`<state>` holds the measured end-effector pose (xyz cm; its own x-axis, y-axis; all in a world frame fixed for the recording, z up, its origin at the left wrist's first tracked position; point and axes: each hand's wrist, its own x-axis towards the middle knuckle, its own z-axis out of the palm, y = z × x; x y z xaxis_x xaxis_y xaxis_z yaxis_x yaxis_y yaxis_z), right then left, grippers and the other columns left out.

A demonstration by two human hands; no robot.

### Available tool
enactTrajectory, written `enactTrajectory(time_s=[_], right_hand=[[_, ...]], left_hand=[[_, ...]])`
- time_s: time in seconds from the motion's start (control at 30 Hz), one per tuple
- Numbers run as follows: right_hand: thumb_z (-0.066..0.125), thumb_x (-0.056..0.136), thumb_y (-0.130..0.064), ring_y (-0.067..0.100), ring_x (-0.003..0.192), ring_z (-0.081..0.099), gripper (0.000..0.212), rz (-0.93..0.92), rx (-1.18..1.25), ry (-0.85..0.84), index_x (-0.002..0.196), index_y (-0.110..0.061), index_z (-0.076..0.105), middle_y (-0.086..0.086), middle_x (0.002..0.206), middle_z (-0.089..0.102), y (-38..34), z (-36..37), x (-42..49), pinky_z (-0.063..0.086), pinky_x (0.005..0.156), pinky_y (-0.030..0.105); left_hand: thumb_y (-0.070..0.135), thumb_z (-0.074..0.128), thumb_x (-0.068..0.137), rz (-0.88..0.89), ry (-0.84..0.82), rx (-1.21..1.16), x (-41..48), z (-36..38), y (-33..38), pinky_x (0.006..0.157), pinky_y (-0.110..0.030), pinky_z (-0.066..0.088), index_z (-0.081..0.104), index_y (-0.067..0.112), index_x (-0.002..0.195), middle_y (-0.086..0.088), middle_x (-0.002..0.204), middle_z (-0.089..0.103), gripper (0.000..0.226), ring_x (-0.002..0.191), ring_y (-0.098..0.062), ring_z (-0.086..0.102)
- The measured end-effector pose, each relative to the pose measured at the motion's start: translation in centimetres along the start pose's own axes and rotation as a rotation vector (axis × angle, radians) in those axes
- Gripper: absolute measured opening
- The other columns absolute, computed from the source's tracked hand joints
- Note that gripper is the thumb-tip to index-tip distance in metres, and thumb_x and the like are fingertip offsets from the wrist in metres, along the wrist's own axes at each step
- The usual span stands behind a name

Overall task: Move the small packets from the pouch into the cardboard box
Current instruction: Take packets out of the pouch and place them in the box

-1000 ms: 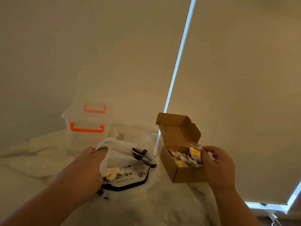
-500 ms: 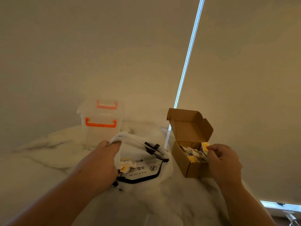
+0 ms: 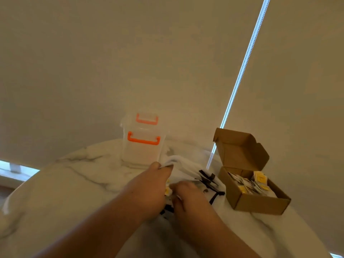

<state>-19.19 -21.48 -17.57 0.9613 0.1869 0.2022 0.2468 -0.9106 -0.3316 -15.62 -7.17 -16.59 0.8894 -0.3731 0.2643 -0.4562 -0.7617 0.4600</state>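
On marble table (image 3: 74, 192) by blinds (image 3: 130, 62): left hand (image 3: 149, 189) pinches pouch (image 3: 186, 166); right hand (image 3: 188, 200) inside, grasp unclear.

The pouch (image 3: 188, 165) is white with black markings, the cardboard box (image 3: 260, 203) brown, the packets (image 3: 249, 185) yellow-and-white.

left hand (image 3: 149, 190): bare | left forearm (image 3: 93, 226): bare to frame edge | right hand (image 3: 188, 199): bare | right forearm (image 3: 214, 229): bare to frame edge

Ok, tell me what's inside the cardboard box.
A heap of small white and yellow packets lies in the open cardboard box. Its near walls hide anything beneath the top layer.
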Motion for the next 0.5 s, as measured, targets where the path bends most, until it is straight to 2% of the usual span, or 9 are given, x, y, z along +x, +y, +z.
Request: enactTrajectory(time_s=[0.03,0.13,0.2,0.3,0.37,0.43,0.5], right_hand=[[0.04,0.103,-0.021,0.006,0.12,0.046,0.037,0.044,0.021,0.03,0.14,-0.025,0.048,-0.002,0.141,0.048,0.7,0.4,1.0,0.031,0.093,0.009],[0.036,0.106,-0.026,0.017,0.139,0.034,0.047,0.197,-0.107,-0.223,0.152,-0.02,0.028,0.005,0.156,0.031,2.4,0.9,4.1,0.025,0.109,0.021],[0.039,0.105,-0.029,0.022,0.138,0.036,0.05,0.227,-0.184,-0.241,0.152,-0.02,0.027,0.006,0.155,0.033,2.6,1.2,5.5,0.03,0.11,0.03],[0.049,0.098,-0.033,0.019,0.12,0.052,0.048,0.251,-0.145,-0.173,0.144,-0.031,0.038,-0.001,0.14,0.05,3.5,3.2,6.1,0.043,0.094,0.028],[0.048,0.097,-0.033,0.014,0.1,0.058,0.036,0.222,-0.018,-0.09,0.133,-0.032,0.049,-0.005,0.119,0.06,3.7,3.7,6.0,0.048,0.084,0.026],[0.044,0.098,-0.033,0.011,0.081,0.057,0.02,0.191,0.045,-0.039,0.11,-0.029,0.06,-0.009,0.093,0.062,3.7,3.5,6.2,0.049,0.072,0.027],[0.044,0.096,-0.034,0.014,0.071,0.058,0.019,0.197,0.019,-0.019,0.087,-0.028,0.059,-0.005,0.08,0.062,3.3,3.4,6.0,0.046,0.064,0.03]], left_hand=[[0.015,0.059,0.079,0.001,0.001,0.004,0.0,0.0,0.0,0.077,-0.037,0.055,0.026,0.038,0.14,0.009,0.113,0.037,0.073,0.089,-0.018,0.055],[0.012,0.058,0.081,0.012,-0.002,0.024,0.2,0.2,0.1,0.077,-0.035,0.054,0.027,0.034,0.143,0.01,0.112,0.037,0.074,0.087,-0.016,0.055],[0.011,0.058,0.082,0.015,-0.014,0.039,0.3,0.2,0.3,0.077,-0.033,0.053,0.028,0.032,0.144,0.009,0.113,0.038,0.072,0.087,-0.016,0.055],[0.01,0.06,0.081,0.003,-0.036,0.051,0.4,0.0,0.3,0.076,-0.033,0.053,0.032,0.03,0.14,0.009,0.11,0.037,0.069,0.087,-0.016,0.056],[0.01,0.06,0.08,-0.001,-0.034,0.047,0.4,0.1,0.2,0.076,-0.035,0.053,0.035,0.03,0.136,0.009,0.109,0.037,0.065,0.086,-0.016,0.056],[0.01,0.059,0.078,-0.001,-0.027,0.042,0.6,0.2,0.0,0.075,-0.037,0.054,0.039,0.03,0.13,0.009,0.106,0.037,0.059,0.083,-0.016,0.055],[0.009,0.059,0.078,-0.012,-0.018,0.031,0.7,0.3,-0.1,0.074,-0.038,0.055,0.039,0.03,0.127,0.009,0.105,0.038,0.057,0.081,-0.015,0.054]])
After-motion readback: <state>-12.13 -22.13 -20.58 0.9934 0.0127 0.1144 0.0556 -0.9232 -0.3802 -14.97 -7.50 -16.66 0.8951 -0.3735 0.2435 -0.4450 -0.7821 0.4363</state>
